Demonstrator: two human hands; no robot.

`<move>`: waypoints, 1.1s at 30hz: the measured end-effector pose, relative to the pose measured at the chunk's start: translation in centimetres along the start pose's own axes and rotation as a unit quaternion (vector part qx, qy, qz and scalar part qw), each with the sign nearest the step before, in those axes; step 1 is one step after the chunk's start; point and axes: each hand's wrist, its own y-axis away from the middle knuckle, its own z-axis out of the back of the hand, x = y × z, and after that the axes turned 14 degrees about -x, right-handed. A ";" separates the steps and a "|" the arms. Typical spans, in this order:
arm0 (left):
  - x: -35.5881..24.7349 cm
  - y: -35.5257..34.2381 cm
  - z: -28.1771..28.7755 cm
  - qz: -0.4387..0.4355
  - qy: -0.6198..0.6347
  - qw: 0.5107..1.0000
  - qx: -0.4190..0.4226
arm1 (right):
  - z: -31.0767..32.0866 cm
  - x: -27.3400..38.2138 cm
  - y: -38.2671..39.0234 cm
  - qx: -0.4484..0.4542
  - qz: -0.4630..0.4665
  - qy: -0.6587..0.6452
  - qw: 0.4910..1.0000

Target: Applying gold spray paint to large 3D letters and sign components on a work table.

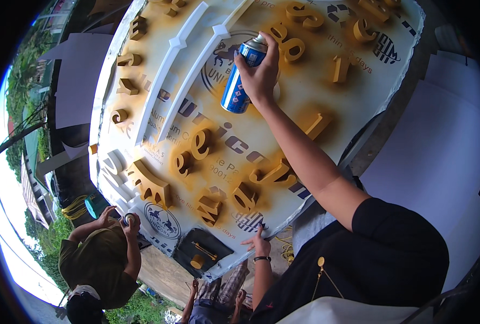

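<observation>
My right hand (260,75) grips a blue spray can (234,94) with a silver top, its index finger on the nozzle. The can tilts over a white printed sheet (299,94) that covers a work table. Mustard-gold cut-out letters, among them a numeral-like piece (338,70) and a straight bar letter (318,127), stand around it amid brownish overspray. Two long white strips (167,67) lie left of the can. At the table's near edge, my left hand (260,245), with a dark bracelet at the wrist, has its fingers spread and holds nothing.
A co-worker in an olive shirt (96,248) stands at the lower left, holding a small can (128,218). White letters (112,167) lie on that side. A black pad (203,251) bears small gold pieces. Large pale sheets (429,140) lean at right. Another person (218,302) is below.
</observation>
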 end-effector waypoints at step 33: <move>1.5 -0.9 -2.3 0.012 -0.073 0.995 0.064 | 0.5 -0.5 6.2 -0.007 0.051 0.036 0.998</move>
